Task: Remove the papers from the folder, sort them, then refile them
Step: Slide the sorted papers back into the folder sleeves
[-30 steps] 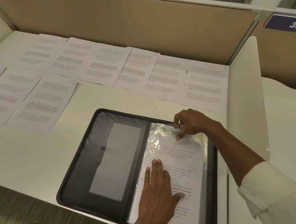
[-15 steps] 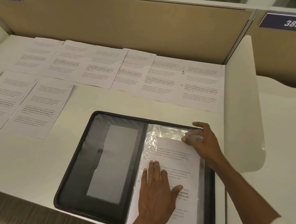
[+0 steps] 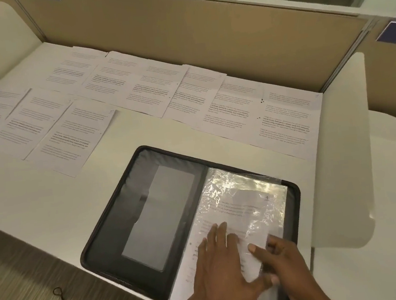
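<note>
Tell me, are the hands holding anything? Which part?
The left hand just presses flat on the page in the folder. The right hand seems to pinch the page's right edge, thumb on top.

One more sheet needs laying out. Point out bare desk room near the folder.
Widest bare patch: desk left of the folder, below the front row of papers. A shorter strip runs between the folder's far edge and the back row. Crowded: the desk's back and far left; the folder's right half, under the left hand and right hand.
</note>
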Available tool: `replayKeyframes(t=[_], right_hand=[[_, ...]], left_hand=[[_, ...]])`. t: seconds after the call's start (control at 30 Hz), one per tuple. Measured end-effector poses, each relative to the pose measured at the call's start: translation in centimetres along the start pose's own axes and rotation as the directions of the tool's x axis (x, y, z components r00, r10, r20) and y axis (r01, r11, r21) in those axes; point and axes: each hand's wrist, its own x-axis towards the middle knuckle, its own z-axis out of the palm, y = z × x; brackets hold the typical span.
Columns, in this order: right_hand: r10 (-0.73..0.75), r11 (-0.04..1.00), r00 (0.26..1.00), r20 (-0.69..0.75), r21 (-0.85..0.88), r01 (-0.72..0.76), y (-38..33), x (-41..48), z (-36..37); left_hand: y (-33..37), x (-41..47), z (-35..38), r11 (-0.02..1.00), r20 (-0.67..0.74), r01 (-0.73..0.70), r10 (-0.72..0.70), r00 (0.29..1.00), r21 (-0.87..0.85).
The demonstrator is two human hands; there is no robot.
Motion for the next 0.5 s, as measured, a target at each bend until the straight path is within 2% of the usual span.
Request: replayKeyframes(t=[0.1,0.17,0.27,0.33,0.4,0.5], right_hand=[[-0.025,0.998,0.995,0.098,0.068,0.019,-2.1,-0.7,1.2],[-0.063,0.996,0.990,0.127,0.072,0.054,-3.2,-0.9,2.1],[-0.147,0.989,0.974,0.170,0.057,0.139,-4.3,-1.1,4.1],[-0.231,0.973,0.949,0.216,0.048,0.226,-4.7,-1.2,5.8],[-0.280,0.959,0.925,0.257,0.024,0.283,-4.7,-1.0,7.5],[-0.328,0.918,0.894,0.305,-0.120,0.378,-3.7,0.0,10.2]], left_hand=[[0.4,-1.7,-1.9,0.999,-0.064,0.029,-0.031,0.997,-0.029],[0.2,-2.7,-3.8,1.000,-0.131,0.020,-0.022,0.991,-0.019],[-0.2,-4.3,-7.3,0.993,-0.191,0.076,-0.092,0.977,-0.091],[-0.8,-4.9,-9.3,0.990,-0.256,0.138,-0.134,0.957,-0.002],[-2.2,-5.4,-11.3,0.972,-0.309,0.233,-0.217,0.926,0.015],[-6.0,-5.2,-13.9,0.938,-0.360,0.323,-0.348,0.866,-0.128]])
